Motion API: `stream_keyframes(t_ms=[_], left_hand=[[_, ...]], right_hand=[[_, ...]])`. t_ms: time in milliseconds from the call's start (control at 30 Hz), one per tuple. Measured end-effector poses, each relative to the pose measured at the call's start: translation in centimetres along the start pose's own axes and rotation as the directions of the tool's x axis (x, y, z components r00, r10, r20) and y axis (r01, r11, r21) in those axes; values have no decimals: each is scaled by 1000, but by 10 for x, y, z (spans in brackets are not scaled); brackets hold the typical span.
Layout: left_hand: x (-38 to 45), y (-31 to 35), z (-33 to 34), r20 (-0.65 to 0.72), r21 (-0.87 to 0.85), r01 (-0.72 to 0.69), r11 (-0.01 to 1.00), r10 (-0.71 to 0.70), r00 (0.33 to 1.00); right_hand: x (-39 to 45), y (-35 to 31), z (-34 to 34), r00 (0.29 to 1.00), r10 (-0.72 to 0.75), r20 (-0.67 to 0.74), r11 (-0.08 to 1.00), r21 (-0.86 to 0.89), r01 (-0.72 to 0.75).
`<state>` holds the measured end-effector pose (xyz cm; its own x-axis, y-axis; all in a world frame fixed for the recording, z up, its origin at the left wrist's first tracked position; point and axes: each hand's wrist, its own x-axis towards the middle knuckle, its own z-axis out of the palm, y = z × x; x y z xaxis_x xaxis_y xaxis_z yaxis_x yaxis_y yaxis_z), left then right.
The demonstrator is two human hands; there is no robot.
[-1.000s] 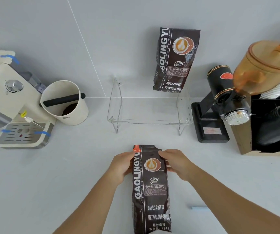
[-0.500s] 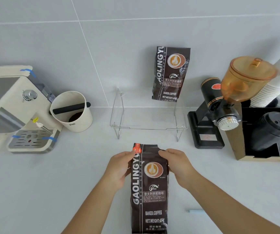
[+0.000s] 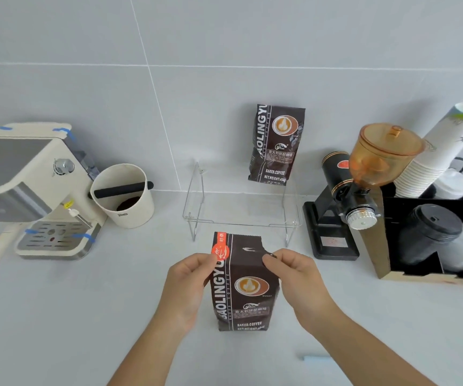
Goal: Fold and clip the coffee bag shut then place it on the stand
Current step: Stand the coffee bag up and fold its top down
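A dark brown coffee bag [image 3: 245, 285] stands upright on the white counter in front of me, its flat top edge unfolded. My left hand [image 3: 188, 285] pinches its upper left side near the red sticker. My right hand [image 3: 294, 277] pinches the upper right side. Behind the bag stands a clear acrylic stand [image 3: 241, 215] on wire legs. A second coffee bag [image 3: 276, 146] rests on the stand, leaning on the wall. A pale blue clip [image 3: 316, 358] lies on the counter by my right forearm.
A cream espresso machine [image 3: 27, 190] and a cream knock box [image 3: 123, 195] sit at the left. At the right are a black grinder with an amber hopper [image 3: 364, 188], stacked paper cups [image 3: 433, 154] and a black organiser with lids [image 3: 431, 235].
The bag has gone from lying tilted toward me to standing upright on the counter. Both hands have slid up to its top corners. The view has tilted up, showing more wall.
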<state>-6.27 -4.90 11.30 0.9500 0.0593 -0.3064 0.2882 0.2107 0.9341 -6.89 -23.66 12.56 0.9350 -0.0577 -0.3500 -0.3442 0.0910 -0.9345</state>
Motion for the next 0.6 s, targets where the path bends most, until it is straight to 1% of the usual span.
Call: stream_keyframes(t_ms=[133, 333, 433, 533, 600], left_hand=[[-1, -2, -1, 9, 26, -25, 999, 25, 1000], [-6, -6, 2, 26, 120, -5, 993, 1, 1000], [-7, 0, 2, 36, 170, -3, 986, -3, 999], [-6, 7, 4, 32, 179, -7, 984, 1, 999], [-4, 11, 6, 28, 186, -18, 982, 13, 1000]], right_hand=[[-4, -3, -3, 998, -56, -17, 998, -11, 56], [-5, 2, -8, 997, -62, -41, 998, -36, 61], [-7, 1, -8, 998, -59, -30, 997, -52, 58], [-10, -5, -4, 998, -55, -1, 998, -28, 55], [-8, -8, -2, 998, -62, -6, 998, -3, 62]])
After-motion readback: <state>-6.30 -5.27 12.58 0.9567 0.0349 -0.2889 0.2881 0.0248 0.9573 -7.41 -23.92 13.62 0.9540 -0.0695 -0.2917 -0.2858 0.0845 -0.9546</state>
